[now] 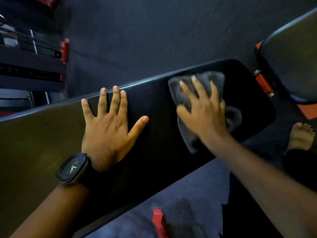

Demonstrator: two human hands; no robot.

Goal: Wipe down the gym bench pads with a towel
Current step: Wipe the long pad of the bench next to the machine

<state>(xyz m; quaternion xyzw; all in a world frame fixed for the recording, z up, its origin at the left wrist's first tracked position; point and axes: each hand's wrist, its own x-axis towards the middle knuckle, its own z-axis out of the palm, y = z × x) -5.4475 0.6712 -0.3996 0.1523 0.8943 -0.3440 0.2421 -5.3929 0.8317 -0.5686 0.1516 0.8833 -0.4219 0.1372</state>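
Atop towel [216,78], right fingers [199,88] (splayed)

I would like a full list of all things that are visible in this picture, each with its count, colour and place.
long bench pad: one, black, across the middle.
second pad: one, black, upper right.
towel: one, grey, on the long bench pad near its right end.
frame parts: two, red, one between the pads, one bottom centre.
rack: one, black and red, far left, blurred.
floor: one, dark, around the bench.
watch: one, black, left wrist.
foot: one, bare, on the floor at right.
left hand: one, flat on the long bench pad, fingers spread.
right hand: one, pressing on the towel.
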